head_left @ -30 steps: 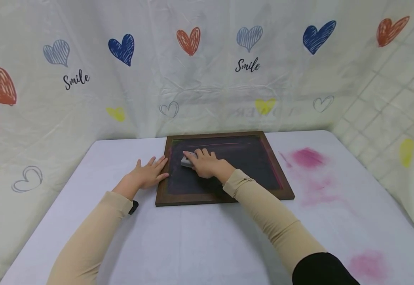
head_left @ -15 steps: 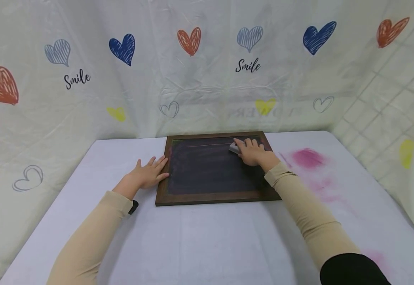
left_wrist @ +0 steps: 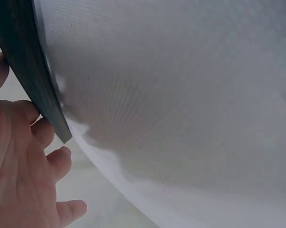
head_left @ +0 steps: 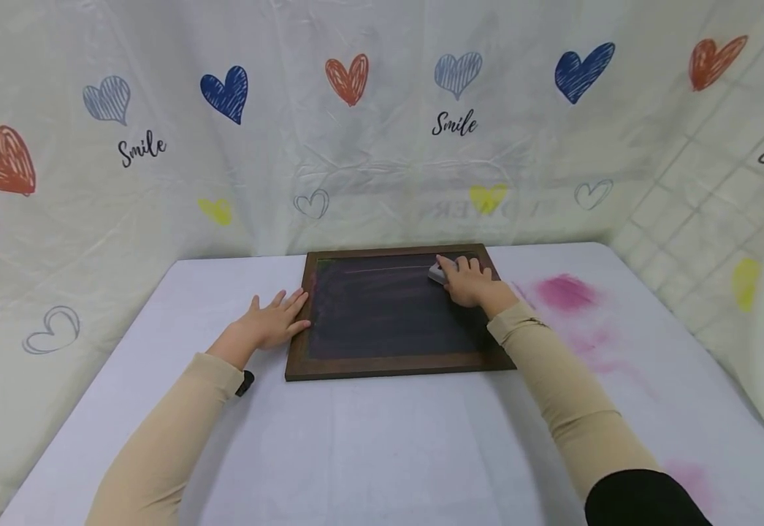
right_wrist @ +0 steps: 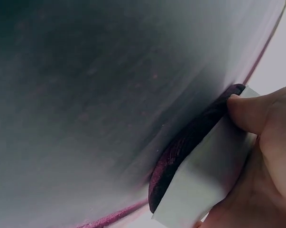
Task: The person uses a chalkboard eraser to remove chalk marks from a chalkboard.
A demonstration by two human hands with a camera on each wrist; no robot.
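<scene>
A chalkboard (head_left: 382, 314) in a brown wooden frame lies on the white-covered table. My right hand (head_left: 469, 283) grips a chalkboard eraser (head_left: 437, 274) against the upper right part of the board. In the right wrist view the eraser (right_wrist: 204, 171) has a pale block back and a dark felt pad stained pink, with the thumb across its edge. My left hand (head_left: 270, 321) rests with spread fingers against the left side of the frame. The left wrist view shows those fingertips touching the frame's edge (left_wrist: 31, 66). A thin reddish line (head_left: 382, 269) runs near the board's top.
Pink chalk smudges (head_left: 566, 292) mark the tablecloth (head_left: 369, 446) right of the board. A white curtain (head_left: 388, 168) printed with hearts and "Smile" hangs behind the table and along both sides.
My right hand has carried the eraser from the board's left side to its upper right, then stayed almost in place. Less of the reddish line shows. My left hand has not moved.
</scene>
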